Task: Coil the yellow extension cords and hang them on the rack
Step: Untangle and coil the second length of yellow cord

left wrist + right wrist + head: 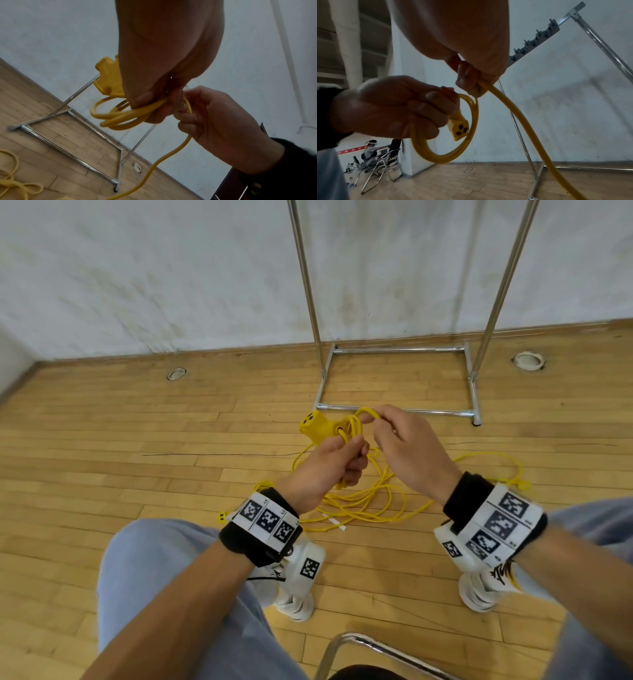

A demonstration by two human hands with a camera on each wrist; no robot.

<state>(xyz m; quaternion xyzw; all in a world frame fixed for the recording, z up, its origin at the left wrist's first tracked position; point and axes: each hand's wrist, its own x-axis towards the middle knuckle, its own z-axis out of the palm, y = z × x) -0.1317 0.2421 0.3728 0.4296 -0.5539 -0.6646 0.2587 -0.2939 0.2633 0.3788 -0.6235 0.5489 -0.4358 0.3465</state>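
Seated over the wooden floor [137,440], the person's left hand [325,463] is curled tight around a few small loops of the yellow extension cord [356,501] and its socket block [313,424]. The right hand [407,450] pinches the next strand beside it. The remaining cord lies tangled on the floor before the chrome rack [397,350].

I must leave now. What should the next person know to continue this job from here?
Left hand grips a few small loops of yellow cord, with the socket end sticking out.
Right hand pinches the next stretch of cord.
Most of the cord lies loose on the floor.
The rack stands ahead; its hooks hold nothing visible.
Left: finish coiling, hang it.
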